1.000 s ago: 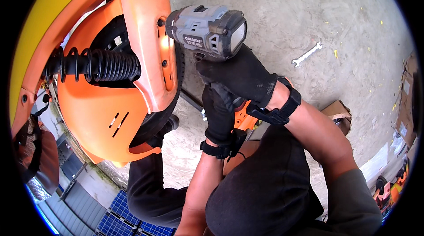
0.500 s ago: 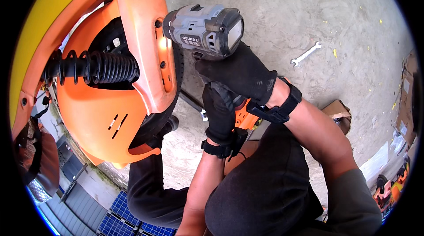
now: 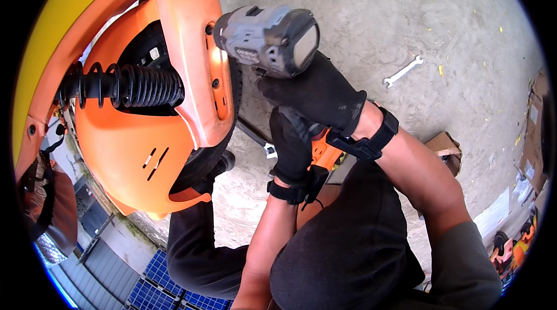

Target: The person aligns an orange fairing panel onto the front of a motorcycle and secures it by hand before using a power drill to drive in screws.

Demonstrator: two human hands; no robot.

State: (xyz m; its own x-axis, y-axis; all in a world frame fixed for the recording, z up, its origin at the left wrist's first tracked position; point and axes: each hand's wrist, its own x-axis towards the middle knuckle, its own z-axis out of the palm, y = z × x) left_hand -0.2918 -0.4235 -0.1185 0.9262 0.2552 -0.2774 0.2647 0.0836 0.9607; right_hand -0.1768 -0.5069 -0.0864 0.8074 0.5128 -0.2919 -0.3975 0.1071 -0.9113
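Observation:
My gloved right hand [image 3: 319, 92] is closed around the handle of a grey and black power driver [image 3: 267, 40]. Its nose meets the upper bolt hole on an orange fork cover [image 3: 191, 78], lit by the tool's lamp. Just below, my gloved left hand [image 3: 290, 144] is closed on the same tool's lower handle, partly hidden by the right; an orange and black part [image 3: 320, 152] shows beside it. Left of the cover are a black coil spring shock [image 3: 139, 85], a slotted orange mudguard [image 3: 133, 153] and a dark tire [image 3: 203, 165].
An open-end wrench [image 3: 402, 71] lies on the concrete floor [image 3: 377, 8] to the right, above a cardboard box [image 3: 444, 153]. More cardboard [image 3: 534, 130] lines the far right edge. A yellow body panel [image 3: 64, 8] arches at upper left; blue pallets [image 3: 156, 281] stand at lower left.
The power driver's body looks blurred and turned slightly compared with half a second ago. My left hand and wrist have shifted slightly to the right; the rest holds still.

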